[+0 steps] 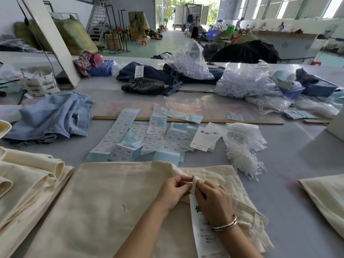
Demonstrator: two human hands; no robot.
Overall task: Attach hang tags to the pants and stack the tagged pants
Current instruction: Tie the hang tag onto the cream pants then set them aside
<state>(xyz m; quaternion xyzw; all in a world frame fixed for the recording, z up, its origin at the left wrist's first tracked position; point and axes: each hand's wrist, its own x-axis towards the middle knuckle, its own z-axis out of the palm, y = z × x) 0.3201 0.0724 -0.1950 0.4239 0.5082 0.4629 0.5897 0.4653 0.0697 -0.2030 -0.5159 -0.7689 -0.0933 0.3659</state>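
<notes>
Head view, both hands pinching belt loop [193, 183], cream woven pants [115, 198], long paper tag [204, 229]

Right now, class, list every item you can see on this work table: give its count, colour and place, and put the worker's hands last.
Cream pants: one, front centre.
Cream pants stack: several, left.
Hang tag: one, white, under the hands.
Label sheets: many, blue-white, centre.
Tag strings: bundle, white, right of centre.
Light blue jeans: one, left.
Dark jeans: several, far centre.
Left hand: one, pinching at the belt loop.
Right hand: one, on the tag.
</notes>
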